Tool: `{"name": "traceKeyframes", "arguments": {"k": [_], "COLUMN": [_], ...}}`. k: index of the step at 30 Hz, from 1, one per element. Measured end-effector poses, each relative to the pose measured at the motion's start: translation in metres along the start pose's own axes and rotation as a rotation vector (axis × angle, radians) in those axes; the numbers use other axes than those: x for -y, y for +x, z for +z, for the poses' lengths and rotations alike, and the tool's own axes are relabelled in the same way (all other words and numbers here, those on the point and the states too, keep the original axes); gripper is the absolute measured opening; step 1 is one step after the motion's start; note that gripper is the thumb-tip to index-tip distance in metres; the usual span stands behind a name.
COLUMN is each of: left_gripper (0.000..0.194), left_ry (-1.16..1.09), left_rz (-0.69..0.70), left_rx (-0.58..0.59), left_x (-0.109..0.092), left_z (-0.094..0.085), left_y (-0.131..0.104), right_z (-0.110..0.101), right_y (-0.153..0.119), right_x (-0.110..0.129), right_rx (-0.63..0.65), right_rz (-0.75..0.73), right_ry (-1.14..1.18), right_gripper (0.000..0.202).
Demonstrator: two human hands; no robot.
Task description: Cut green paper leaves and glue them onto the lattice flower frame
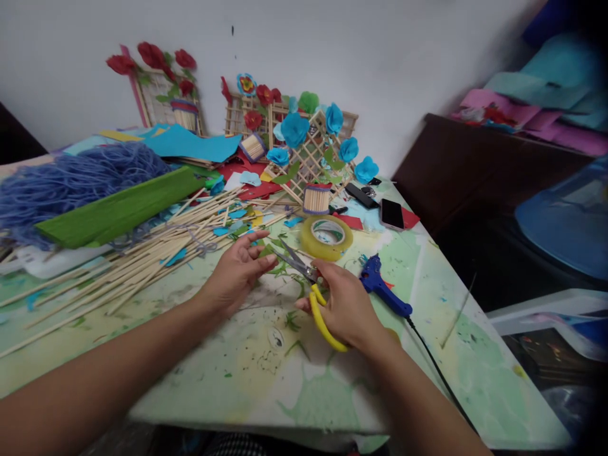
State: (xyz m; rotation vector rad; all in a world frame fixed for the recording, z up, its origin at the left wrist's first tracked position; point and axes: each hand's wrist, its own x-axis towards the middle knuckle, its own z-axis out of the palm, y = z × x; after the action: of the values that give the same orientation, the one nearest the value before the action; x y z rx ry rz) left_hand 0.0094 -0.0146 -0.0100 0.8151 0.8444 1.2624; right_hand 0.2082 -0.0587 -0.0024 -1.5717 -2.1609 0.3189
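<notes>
Yellow-handled scissors are in my right hand, its fingers wrapped round the loops. Their blades stand apart and point up and left toward my left hand. That hand pinches a small piece of green paper between thumb and fingers, right beside the blade tips. Green paper scraps lie on the table under and around both hands. Just beyond the scissors lies a roll of clear yellowish tape.
A blue glue gun with a black cord lies to the right. Bamboo sticks, a green paper roll and purple yarn cover the left. Stick trellises with paper flowers stand behind, near a phone.
</notes>
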Motion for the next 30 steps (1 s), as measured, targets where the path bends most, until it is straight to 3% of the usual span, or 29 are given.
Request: {"name": "traceKeyframes", "arguments": {"k": [4, 13, 30], "left_gripper": [0.063, 0.064, 0.062], "left_ry": [0.035, 0.061, 0.070], "left_rz": [0.009, 0.023, 0.043], "left_rx": [0.013, 0.050, 0.070], "left_x": [-0.0017, -0.0023, -0.0022], "left_z": [0.0015, 0.0031, 0.0006], "left_y": [-0.0023, -0.0017, -0.0023], "right_z": [0.0052, 0.0046, -0.0008], "right_y": [0.0009, -0.0004, -0.0012], "right_x": [-0.0018, -0.0018, 0.0036], "right_rx": [0.061, 0.064, 0.092], "right_rz": [-0.006, -0.009, 0.026], "right_ry": [0.024, 0.056, 0.040], "right_gripper": [0.065, 0.066, 0.045]}}
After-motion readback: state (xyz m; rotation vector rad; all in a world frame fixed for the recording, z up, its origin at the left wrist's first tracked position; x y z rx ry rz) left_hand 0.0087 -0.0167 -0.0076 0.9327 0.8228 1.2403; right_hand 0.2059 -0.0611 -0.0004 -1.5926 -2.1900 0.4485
